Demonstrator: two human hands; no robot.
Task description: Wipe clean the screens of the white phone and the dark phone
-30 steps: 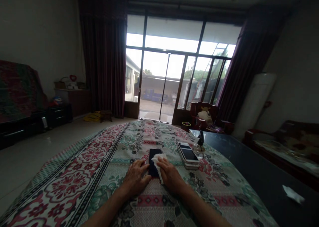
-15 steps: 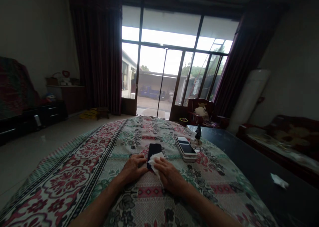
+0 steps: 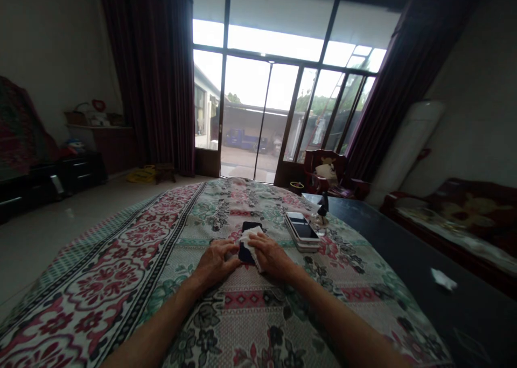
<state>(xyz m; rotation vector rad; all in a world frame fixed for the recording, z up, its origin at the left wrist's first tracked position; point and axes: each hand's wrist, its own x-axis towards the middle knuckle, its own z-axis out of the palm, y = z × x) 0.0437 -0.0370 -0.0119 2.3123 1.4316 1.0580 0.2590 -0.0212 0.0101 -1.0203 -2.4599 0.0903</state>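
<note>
A dark smartphone (image 3: 245, 255) lies flat on a flowered cloth (image 3: 242, 325) in front of me. My left hand (image 3: 216, 261) rests at its left edge, thumb and fingertips against the side, steadying it. Under the fingers of my right hand (image 3: 272, 256) is a crumpled white tissue (image 3: 249, 235), pressed onto the phone's upper part and right side. The tissue hides much of the screen. To the right of my right hand sits a small stack of phones (image 3: 302, 229), the top one white-framed with a dark screen.
A small dark figurine (image 3: 323, 205) stands beyond the stack. A black tabletop (image 3: 379, 249) runs along the right, with another crumpled tissue (image 3: 443, 279) on it. Wooden seats (image 3: 452, 206) stand further right. Ahead is a glass door (image 3: 246, 125) between dark curtains.
My right hand has slid the tissue toward the phone's far end, uncovering more of its lower part. My left hand stays at the phone's edge. The camera view has tilted slightly down.
</note>
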